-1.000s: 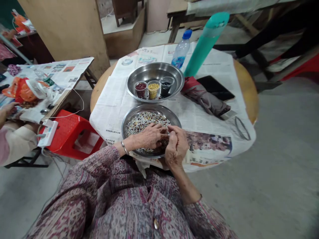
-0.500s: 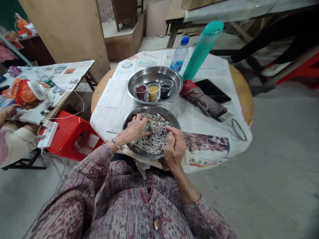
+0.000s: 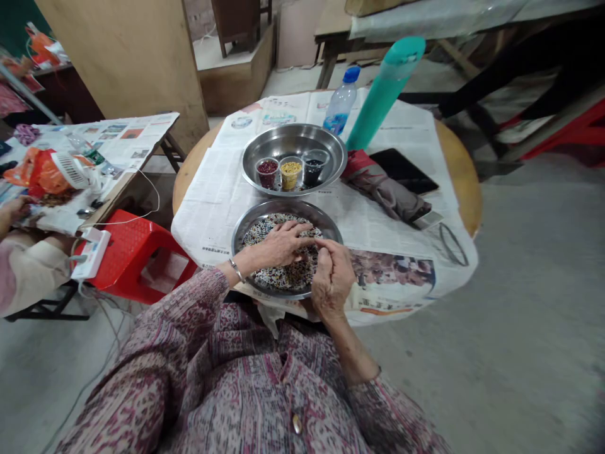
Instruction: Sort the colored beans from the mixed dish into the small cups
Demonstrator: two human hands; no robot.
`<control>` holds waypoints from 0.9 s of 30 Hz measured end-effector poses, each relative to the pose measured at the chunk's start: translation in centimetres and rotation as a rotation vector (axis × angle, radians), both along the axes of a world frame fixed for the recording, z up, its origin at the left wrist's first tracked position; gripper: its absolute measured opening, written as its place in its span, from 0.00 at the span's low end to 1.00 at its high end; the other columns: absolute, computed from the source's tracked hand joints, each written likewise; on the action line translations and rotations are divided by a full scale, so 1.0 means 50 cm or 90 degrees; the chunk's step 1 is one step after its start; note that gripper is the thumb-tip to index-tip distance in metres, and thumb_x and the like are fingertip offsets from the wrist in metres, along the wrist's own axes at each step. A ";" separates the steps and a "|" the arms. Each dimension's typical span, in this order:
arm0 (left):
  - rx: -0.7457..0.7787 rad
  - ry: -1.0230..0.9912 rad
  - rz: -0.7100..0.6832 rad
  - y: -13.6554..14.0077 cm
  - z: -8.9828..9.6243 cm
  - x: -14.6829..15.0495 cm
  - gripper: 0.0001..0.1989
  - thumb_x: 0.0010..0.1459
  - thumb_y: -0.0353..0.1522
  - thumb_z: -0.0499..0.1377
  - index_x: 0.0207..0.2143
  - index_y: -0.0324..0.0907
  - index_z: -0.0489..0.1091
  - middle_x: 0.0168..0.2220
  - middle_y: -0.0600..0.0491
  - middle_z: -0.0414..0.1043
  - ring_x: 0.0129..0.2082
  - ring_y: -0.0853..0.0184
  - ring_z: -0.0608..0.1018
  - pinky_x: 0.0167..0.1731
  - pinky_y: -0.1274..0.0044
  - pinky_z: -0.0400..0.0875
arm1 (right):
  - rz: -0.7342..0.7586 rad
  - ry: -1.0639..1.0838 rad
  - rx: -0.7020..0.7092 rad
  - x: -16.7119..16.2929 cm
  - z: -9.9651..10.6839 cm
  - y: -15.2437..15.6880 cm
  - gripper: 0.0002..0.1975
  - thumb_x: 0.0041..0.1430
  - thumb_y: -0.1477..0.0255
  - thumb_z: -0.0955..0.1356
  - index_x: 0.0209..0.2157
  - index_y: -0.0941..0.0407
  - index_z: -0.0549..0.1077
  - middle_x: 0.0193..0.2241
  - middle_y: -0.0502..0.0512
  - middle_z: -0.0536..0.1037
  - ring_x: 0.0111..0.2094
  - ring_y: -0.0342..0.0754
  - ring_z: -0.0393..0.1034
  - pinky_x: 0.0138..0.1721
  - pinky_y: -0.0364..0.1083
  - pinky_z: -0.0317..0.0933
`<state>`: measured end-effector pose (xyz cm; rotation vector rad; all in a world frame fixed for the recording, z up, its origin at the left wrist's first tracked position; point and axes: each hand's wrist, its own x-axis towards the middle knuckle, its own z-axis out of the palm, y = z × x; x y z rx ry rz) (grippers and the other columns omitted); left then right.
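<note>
A steel bowl point(image 3: 325, 221) close to my body holds mixed white, dark and yellow grains or beans point(image 3: 271, 277). My left hand point(image 3: 283, 244) lies over them, palm down, fingers stretched and apart. At the bowl's right rim my right hand point(image 3: 333, 277) is curled closed; whatever is inside its fingers is hidden. Behind stands a second steel bowl point(image 3: 288, 137) with three clear cups: one of dark red beans point(image 3: 267, 173), one of yellow kernels point(image 3: 290, 175), one of black beans point(image 3: 312, 173).
Newspaper point(image 3: 208, 195) covers the round table. A blue-capped bottle point(image 3: 339, 104), a green cylinder point(image 3: 385, 94), a folded umbrella point(image 3: 390, 192) and a black tablet point(image 3: 403, 171) lie or stand around the bowls. A red stool point(image 3: 127, 252) and another person's arm point(image 3: 12, 211) are at left.
My left hand has moved right across the grains, from the bowl's left side to its middle, close to my right hand. My right hand stays at the rim.
</note>
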<state>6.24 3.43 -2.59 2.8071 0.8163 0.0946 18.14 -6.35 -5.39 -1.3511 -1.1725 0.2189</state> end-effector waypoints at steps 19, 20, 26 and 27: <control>0.111 -0.224 0.167 -0.109 -0.013 -0.199 0.11 0.70 0.33 0.50 0.39 0.42 0.72 0.35 0.54 0.76 0.38 0.68 0.74 0.56 0.68 0.64 | 0.341 -0.212 -0.166 0.037 0.025 0.002 0.06 0.62 0.70 0.66 0.33 0.54 0.75 0.32 0.53 0.77 0.35 0.48 0.71 0.40 0.49 0.65; 0.115 -0.251 0.176 -0.112 -0.022 -0.200 0.11 0.70 0.32 0.50 0.38 0.42 0.72 0.34 0.54 0.76 0.37 0.68 0.74 0.58 0.66 0.63 | 0.391 -0.255 -0.194 0.043 0.034 -0.001 0.07 0.62 0.70 0.66 0.31 0.54 0.75 0.31 0.52 0.77 0.34 0.47 0.71 0.39 0.48 0.65; 0.134 -0.332 0.190 -0.119 -0.060 -0.199 0.15 0.68 0.32 0.50 0.29 0.42 0.68 0.27 0.55 0.71 0.33 0.67 0.72 0.60 0.64 0.62 | 0.574 -0.504 -0.385 0.026 0.070 0.001 0.09 0.64 0.71 0.65 0.34 0.53 0.78 0.33 0.54 0.78 0.38 0.47 0.73 0.42 0.47 0.64; 0.138 -0.341 0.186 -0.119 -0.062 -0.199 0.14 0.68 0.32 0.50 0.28 0.42 0.67 0.27 0.55 0.70 0.32 0.67 0.72 0.60 0.65 0.62 | 0.556 -0.523 -0.396 0.017 0.070 0.009 0.09 0.65 0.71 0.65 0.38 0.53 0.79 0.36 0.55 0.79 0.40 0.48 0.73 0.44 0.47 0.65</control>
